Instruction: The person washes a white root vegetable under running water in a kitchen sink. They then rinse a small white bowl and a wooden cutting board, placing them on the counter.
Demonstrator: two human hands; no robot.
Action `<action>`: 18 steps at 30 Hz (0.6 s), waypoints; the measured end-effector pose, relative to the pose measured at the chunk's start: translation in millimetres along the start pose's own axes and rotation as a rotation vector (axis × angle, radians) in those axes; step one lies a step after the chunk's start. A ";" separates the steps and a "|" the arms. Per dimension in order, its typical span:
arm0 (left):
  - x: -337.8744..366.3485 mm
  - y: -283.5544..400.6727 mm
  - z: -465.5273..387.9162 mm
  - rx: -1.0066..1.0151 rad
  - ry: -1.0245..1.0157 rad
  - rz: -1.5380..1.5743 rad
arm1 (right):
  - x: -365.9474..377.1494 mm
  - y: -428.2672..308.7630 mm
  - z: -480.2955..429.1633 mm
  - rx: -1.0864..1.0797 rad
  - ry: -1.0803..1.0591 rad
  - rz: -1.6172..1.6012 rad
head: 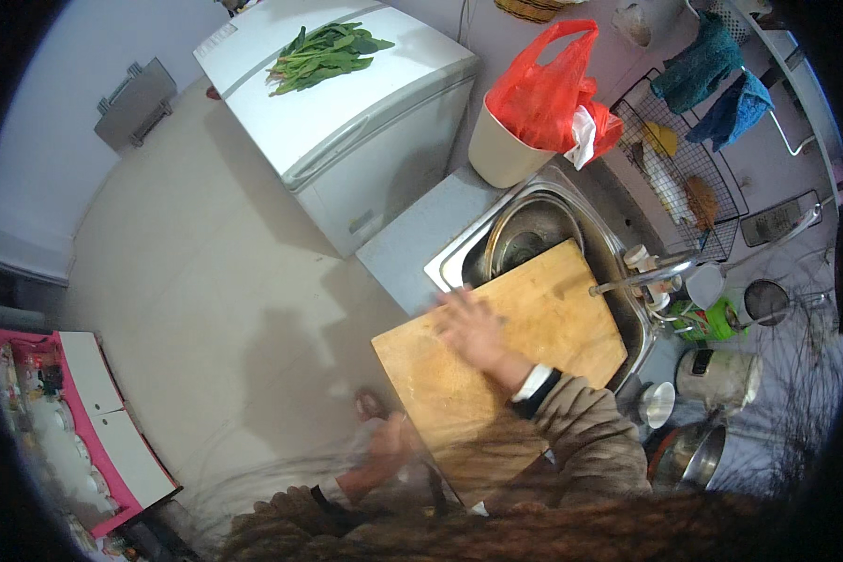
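Note:
A large wooden cutting board (pixel 506 365) spans the stainless-steel sink (pixel 444 270), its far corner over the basin. My right hand (pixel 474 330) is over the board's upper left part, fingers spread and blurred by motion. Whether its palm presses on the wood is unclear. At the board's near left edge is my left hand (pixel 390 442), blurred; its grip cannot be made out. Under the far end of the board, a round metal basin (pixel 495 246) shows in the sink. The chrome faucet (pixel 632 275) reaches over the board's right corner.
Leafy greens (pixel 327 56) lie on a white chest freezer (pixel 393 133). A beige bin (pixel 506 147) with a red plastic bag (pixel 544 91) stands beside the sink. To the right are a metal pot (pixel 716 376), a white bowl (pixel 657 404) and a pan (pixel 702 456). Hair blurs the lower edge.

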State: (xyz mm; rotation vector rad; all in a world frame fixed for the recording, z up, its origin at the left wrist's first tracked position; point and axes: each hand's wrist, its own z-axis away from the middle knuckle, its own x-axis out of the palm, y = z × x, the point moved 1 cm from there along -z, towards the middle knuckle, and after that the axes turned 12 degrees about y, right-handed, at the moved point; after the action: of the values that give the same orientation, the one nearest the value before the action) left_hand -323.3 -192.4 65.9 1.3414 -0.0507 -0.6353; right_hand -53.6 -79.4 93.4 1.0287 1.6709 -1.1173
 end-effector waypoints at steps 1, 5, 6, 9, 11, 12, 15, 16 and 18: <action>-4.4 4.6 -1.7 0.069 -0.032 -0.111 | 2.7 34.4 4.7 0.183 -0.138 0.037; -9.9 30.9 -9.0 0.150 0.039 -0.311 | -8.0 161.9 81.9 0.700 -0.107 0.192; -9.6 37.0 -9.3 0.078 0.010 -0.292 | -7.6 188.4 95.3 0.765 -0.044 0.193; -13.9 52.8 -11.4 0.160 -0.086 -0.400 | 1.8 233.7 101.8 0.945 0.093 0.205; -14.4 58.1 -12.1 -0.111 -0.083 -0.298 | 12.5 231.7 80.6 0.985 0.198 0.255; -16.0 59.3 -12.3 -0.234 -0.049 -0.179 | 10.2 223.6 75.8 0.913 0.119 0.005; -15.9 57.6 -14.4 -0.285 -0.116 -0.255 | -2.9 166.4 86.1 0.407 0.101 -0.068; -15.9 55.0 -15.2 -0.330 -0.121 -0.254 | -13.1 160.3 93.5 0.520 0.005 0.026; -15.7 48.4 -14.4 -0.474 -0.147 -0.272 | -23.5 162.4 99.5 0.639 -0.243 0.261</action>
State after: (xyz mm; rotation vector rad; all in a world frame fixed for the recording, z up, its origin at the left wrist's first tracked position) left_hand -311.6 -168.3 111.5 0.8465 0.1584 -0.9113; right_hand 125.2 -135.7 52.2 1.3881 0.9624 -1.5654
